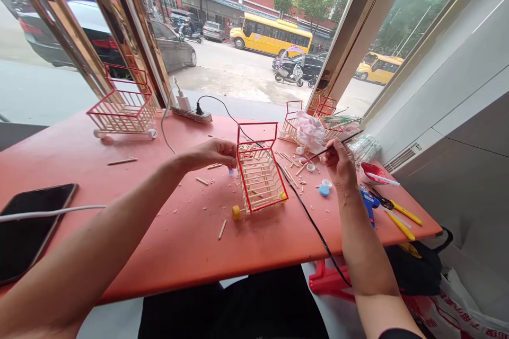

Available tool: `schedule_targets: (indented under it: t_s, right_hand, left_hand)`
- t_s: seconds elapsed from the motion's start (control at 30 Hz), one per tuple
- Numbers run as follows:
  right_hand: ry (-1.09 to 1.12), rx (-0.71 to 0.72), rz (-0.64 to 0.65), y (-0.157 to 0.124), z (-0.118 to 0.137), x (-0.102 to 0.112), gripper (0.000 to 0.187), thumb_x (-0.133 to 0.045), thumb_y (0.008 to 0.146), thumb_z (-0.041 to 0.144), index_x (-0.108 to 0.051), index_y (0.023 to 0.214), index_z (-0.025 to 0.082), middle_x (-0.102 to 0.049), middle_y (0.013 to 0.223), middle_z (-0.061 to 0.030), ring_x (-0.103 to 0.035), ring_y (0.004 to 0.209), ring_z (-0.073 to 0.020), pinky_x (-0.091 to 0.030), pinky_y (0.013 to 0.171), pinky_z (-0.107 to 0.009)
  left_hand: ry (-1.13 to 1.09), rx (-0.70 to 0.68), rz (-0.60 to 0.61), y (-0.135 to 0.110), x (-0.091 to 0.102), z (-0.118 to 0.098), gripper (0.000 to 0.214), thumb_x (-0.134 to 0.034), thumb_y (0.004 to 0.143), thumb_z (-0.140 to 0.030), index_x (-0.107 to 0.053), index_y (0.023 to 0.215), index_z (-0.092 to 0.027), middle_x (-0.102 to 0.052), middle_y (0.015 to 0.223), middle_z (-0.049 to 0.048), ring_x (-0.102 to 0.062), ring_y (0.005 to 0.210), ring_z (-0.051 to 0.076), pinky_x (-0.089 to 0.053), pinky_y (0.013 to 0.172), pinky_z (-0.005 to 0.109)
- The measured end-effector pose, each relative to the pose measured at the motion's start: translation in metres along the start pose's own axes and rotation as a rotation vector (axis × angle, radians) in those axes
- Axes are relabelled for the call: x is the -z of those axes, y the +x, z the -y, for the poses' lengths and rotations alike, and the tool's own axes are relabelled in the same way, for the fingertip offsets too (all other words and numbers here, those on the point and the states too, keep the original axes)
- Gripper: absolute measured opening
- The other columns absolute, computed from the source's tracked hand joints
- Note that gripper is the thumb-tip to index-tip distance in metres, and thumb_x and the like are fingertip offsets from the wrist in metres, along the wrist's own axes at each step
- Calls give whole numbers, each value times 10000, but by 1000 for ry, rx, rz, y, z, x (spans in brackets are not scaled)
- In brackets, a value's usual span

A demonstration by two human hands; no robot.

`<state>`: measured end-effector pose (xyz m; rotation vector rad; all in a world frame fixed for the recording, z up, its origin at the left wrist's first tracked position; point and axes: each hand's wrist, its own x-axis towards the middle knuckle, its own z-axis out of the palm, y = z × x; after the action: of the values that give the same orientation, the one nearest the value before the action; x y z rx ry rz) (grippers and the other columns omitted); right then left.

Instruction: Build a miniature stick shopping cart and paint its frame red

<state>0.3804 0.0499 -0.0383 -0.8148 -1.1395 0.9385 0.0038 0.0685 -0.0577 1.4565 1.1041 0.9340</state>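
A miniature shopping cart built of thin wooden sticks, with red-painted rims and yellow wheels, stands tilted on the table in front of me. My left hand grips its left side near the handle; the fingertips are partly hidden behind the frame. In my right hand is a thin paintbrush, held between thumb and fingers, its red tip pointing left, apart from the cart. To the right sits a small tub of red paint with a white stick across it.
Another cart stands back left, and more carts are by a crumpled pink bag. A black cable crosses the table. A phone, blue glue gun, yellow-handled pliers, bottle caps and stick scraps lie about.
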Motion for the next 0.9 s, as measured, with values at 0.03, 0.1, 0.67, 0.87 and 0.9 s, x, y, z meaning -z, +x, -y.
schedule_targets:
  t_s: [0.03, 0.1, 0.67, 0.87, 0.9]
  right_hand:
    - [3, -1, 2, 0, 0, 0, 485, -954, 750, 636, -698, 736, 225, -604, 521, 64, -551, 436, -85, -440, 421, -214]
    - [13, -5, 6, 0, 1, 0, 485, -976, 715, 629, -712, 731, 222, -613, 523, 64, -536, 432, -77, -436, 423, -209]
    - [28, -39, -47, 2, 3, -4, 476, -965, 768, 592, -697, 699, 205, -605, 489, 55, -528, 422, -63, -446, 421, -164]
    - [34, -45, -50, 2, 5, -2, 452, -967, 781, 563, -684, 714, 218, -607, 498, 65, -539, 430, -70, -457, 417, -161]
    - [35, -43, -49, 3, 5, -2, 452, -970, 775, 564, -685, 715, 219, -608, 499, 66, -540, 429, -71, -457, 415, -164]
  left_hand:
    - [8, 12, 77, -5, 4, 0, 326, -960, 529, -277, -797, 784, -155, -811, 766, 82, -716, 705, 238, -556, 674, 337]
    - [18, 23, 150, -17, 13, 1, 305, -946, 566, -322, -781, 758, -152, -811, 789, 100, -692, 695, 220, -546, 676, 333]
    - [-310, 94, -431, -83, -18, 38, 561, -1072, 416, -497, -762, 759, -180, -775, 713, 43, -770, 720, 213, -671, 790, 355]
    - [-326, 200, -294, -115, -55, 20, 660, -1069, 528, -515, -798, 1022, -172, -877, 982, 125, -841, 961, 294, -660, 996, 434]
    - [-341, 213, -271, -118, -60, 17, 686, -1067, 543, -505, -800, 1081, -173, -880, 1044, 137, -840, 1036, 315, -648, 1041, 454]
